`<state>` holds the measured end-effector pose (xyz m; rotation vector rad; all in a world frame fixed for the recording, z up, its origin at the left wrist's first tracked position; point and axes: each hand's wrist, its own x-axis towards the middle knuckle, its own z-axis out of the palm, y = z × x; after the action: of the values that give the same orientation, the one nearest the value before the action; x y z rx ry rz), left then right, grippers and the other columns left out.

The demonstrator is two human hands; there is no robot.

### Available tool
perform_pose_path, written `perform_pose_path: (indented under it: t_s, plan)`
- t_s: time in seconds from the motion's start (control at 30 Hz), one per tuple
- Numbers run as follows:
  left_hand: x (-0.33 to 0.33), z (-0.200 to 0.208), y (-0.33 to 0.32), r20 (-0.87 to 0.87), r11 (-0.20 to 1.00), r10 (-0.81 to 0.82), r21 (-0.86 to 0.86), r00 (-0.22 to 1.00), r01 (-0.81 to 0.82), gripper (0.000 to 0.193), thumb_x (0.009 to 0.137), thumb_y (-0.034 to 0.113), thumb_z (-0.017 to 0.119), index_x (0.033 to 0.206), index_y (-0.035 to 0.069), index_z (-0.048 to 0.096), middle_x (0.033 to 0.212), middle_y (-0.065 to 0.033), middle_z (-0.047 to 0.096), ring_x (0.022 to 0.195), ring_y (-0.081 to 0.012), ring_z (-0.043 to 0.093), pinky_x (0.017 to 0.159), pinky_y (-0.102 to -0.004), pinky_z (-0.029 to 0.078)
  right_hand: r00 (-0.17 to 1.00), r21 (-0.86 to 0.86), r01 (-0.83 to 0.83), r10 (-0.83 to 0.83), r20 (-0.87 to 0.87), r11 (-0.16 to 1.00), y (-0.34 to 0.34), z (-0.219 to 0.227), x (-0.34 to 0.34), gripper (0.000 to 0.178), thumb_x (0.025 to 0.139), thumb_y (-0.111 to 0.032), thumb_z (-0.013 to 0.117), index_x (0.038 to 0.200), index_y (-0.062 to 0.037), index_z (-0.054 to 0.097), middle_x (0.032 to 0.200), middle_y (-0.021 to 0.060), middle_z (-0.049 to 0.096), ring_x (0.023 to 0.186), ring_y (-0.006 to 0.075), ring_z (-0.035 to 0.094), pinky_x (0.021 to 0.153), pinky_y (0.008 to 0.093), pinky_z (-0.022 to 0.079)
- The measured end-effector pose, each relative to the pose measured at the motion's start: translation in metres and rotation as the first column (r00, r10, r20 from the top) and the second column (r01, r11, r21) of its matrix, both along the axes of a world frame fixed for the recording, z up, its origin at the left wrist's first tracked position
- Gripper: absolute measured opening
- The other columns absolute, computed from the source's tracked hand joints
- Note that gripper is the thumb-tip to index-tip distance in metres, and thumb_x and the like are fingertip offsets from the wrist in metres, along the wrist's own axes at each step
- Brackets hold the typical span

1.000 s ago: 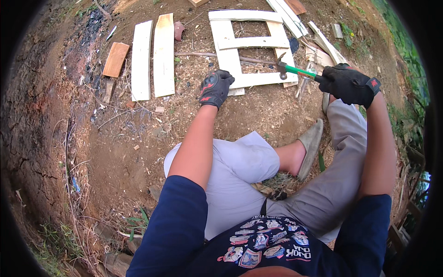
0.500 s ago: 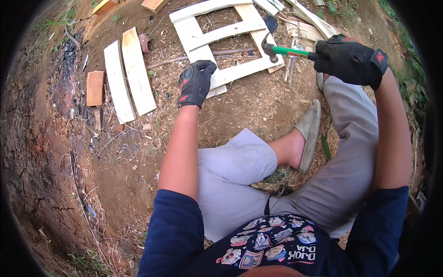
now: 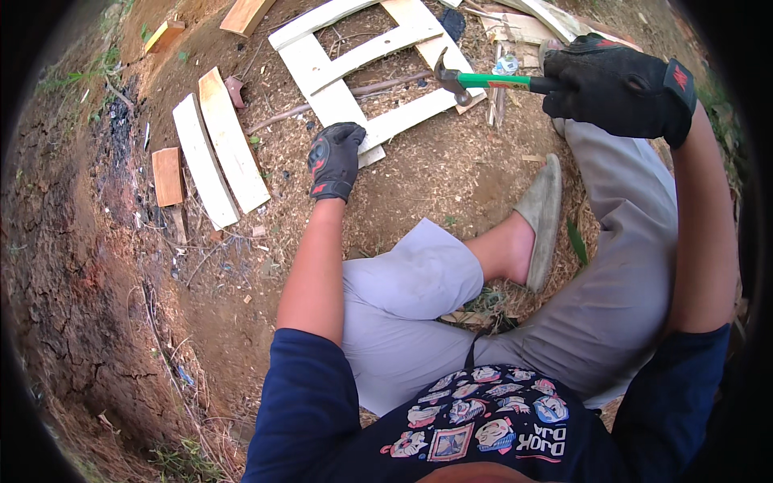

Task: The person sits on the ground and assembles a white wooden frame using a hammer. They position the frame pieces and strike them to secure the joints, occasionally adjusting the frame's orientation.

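A ladder-like frame of pale wooden planks [image 3: 334, 103] lies on the ground ahead, with two side pieces joined by crosspieces. My left hand [image 3: 334, 161], in a black glove, is at its near left corner, by the end of the nearest crosspiece [image 3: 423, 114]. Its fingers are curled together; whatever they pinch is hidden. My right hand [image 3: 616, 88], gloved too, grips the black end of a green-handled claw hammer [image 3: 495, 81]. The hammer's metal head appears over the right part of the nearest crosspiece, apart from my left hand.
Two loose pale boards [image 3: 197, 157] lie side by side to the left, near a short brown block [image 3: 167, 177]. Other wood pieces [image 3: 523, 28] are piled at the far right. A thin stick [image 3: 282, 117] runs under the frame. My slippered foot [image 3: 543, 221] rests on the soil.
The frame and boards appear shifted in the picture as the view has moved. My right hand and the hammer are a little farther right relative to my body; both hands keep their grips.
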<state>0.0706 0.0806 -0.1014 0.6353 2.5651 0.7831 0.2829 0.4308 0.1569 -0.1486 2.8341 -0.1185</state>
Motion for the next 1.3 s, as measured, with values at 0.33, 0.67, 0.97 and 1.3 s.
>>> perform_pose_path:
  t_s: [0.33, 0.67, 0.97, 1.3]
  plan:
    - [0.008, 0.007, 0.007, 0.058, 0.998, 0.052, 0.014, 0.997, -0.053, 0.029, 0.093, 0.032, 0.078, 0.108, 0.009, 0.085, 0.11, -0.0105, 0.082, 0.104, -0.0295, 0.076, 0.096, -0.0401, 0.057, 0.963, 0.028, 0.198, -0.2, 0.18, 0.98, -0.013, 0.007, -0.016, 0.035, 0.101, -0.039, 0.065, 0.101, -0.0043, 0.068, 0.087, 0.017, 0.066, 0.085, 0.0365, 0.065, 0.083, 0.0491, 0.053]
    - [0.009, 0.002, 0.007, -0.017, 0.994, -0.084, 0.07, 0.996, 0.085, 0.027, 0.091, 0.032, 0.078, 0.106, 0.011, 0.086, 0.114, -0.0096, 0.081, 0.112, -0.0294, 0.073, 0.103, -0.0409, 0.054, 0.89, -0.08, 0.443, -0.427, 0.161, 0.893, -0.082, -0.041, -0.024, 0.042, 0.106, -0.044, 0.058, 0.123, -0.0058, 0.067, 0.111, 0.0237, 0.073, 0.11, 0.0419, 0.07, 0.095, 0.0519, 0.054]
    - [0.004, -0.001, 0.006, 0.041, 0.986, -0.156, 0.065, 0.987, 0.153, 0.029, 0.096, 0.035, 0.075, 0.11, 0.012, 0.085, 0.119, -0.0071, 0.08, 0.115, -0.0274, 0.072, 0.105, -0.0398, 0.053, 0.699, -0.483, 0.623, -0.715, -0.01, 0.615, -0.226, -0.176, 0.028, 0.03, 0.113, -0.033, 0.05, 0.118, -0.0085, 0.066, 0.097, 0.02, 0.072, 0.086, 0.0451, 0.069, 0.076, 0.056, 0.053]
    - [0.004, 0.005, 0.003, 0.05, 0.992, -0.112, 0.06, 0.992, 0.109, 0.03, 0.096, 0.038, 0.074, 0.11, 0.014, 0.085, 0.118, -0.0047, 0.08, 0.114, -0.0267, 0.072, 0.104, -0.0405, 0.054, 0.692, -0.492, 0.587, -0.714, -0.109, 0.644, -0.23, -0.185, 0.014, 0.023, 0.111, -0.029, 0.056, 0.111, -0.0078, 0.067, 0.092, 0.0206, 0.072, 0.083, 0.0439, 0.071, 0.072, 0.0543, 0.054]
